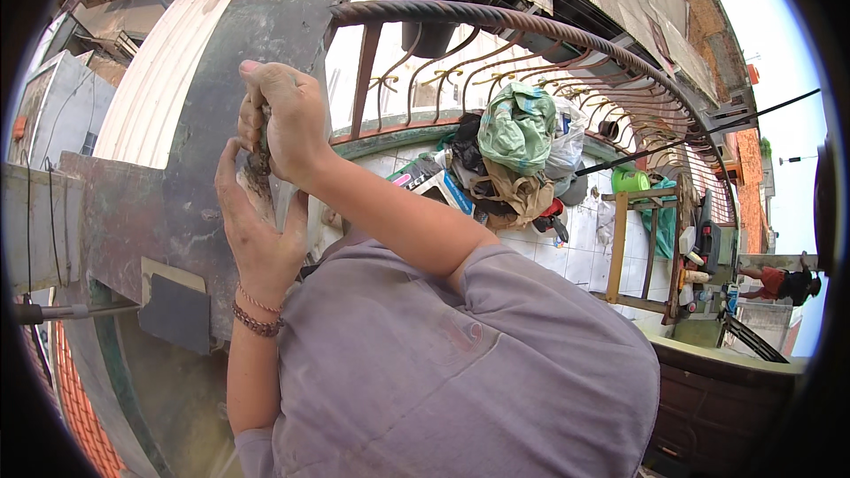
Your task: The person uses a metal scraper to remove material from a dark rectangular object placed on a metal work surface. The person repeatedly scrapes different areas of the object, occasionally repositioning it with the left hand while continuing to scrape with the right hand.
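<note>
- Now, the right hand [290, 115] is curled tight round the top of a brown, crusty thing [258, 173].
- Below it, the left hand [258, 232] is spread wide, thumb away from the fingers, by the low end of the thing. I cannot tell how much it helps to hold.
- So the thing sits between the two hands, over the grey ledge [199, 115]. I cannot tell what it is.
- It could slip, because only the right hand looks closed round it.
- Bits could break off and drop, because it looks crumbly.
- A rough bit could scratch the skin, because both hands are bare.
- Knuckles could bump the ledge, because it looks hard and close.
</note>
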### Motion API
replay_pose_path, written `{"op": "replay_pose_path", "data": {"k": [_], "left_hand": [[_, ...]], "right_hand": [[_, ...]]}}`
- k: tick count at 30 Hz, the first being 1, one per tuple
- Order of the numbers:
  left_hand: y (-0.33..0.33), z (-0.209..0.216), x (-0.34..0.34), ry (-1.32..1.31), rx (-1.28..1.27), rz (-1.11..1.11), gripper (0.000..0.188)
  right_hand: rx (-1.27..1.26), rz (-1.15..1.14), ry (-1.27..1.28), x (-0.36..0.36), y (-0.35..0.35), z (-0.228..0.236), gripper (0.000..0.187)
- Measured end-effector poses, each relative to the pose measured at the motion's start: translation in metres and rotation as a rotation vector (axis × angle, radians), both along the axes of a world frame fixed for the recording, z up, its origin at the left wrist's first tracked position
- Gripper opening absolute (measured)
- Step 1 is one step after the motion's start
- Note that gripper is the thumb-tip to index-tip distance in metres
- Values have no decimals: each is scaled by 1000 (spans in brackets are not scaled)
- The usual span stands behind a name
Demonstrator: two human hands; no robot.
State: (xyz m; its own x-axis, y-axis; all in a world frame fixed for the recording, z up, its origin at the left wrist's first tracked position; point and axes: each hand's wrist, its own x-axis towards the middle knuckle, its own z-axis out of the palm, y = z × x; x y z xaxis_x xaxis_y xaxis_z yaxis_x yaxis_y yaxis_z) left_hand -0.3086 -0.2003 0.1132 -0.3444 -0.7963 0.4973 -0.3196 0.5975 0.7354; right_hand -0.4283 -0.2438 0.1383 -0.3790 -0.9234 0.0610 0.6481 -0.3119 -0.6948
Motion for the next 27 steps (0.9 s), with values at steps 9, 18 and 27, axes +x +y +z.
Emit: {"op": "replay_pose_path", "data": {"k": [9,18,27], "left_hand": [[-24,-24,-28,12,-77,-14,18],[-22,-23,-21,19,-148,-228,19],[-1,-46,-12,-419,-374,-494,5]], "right_hand": [[-1,192,49,-40,27,9,43],[-127,282,269,-44,74,6,34],[581,663,798,-80,125,10,53]]}}
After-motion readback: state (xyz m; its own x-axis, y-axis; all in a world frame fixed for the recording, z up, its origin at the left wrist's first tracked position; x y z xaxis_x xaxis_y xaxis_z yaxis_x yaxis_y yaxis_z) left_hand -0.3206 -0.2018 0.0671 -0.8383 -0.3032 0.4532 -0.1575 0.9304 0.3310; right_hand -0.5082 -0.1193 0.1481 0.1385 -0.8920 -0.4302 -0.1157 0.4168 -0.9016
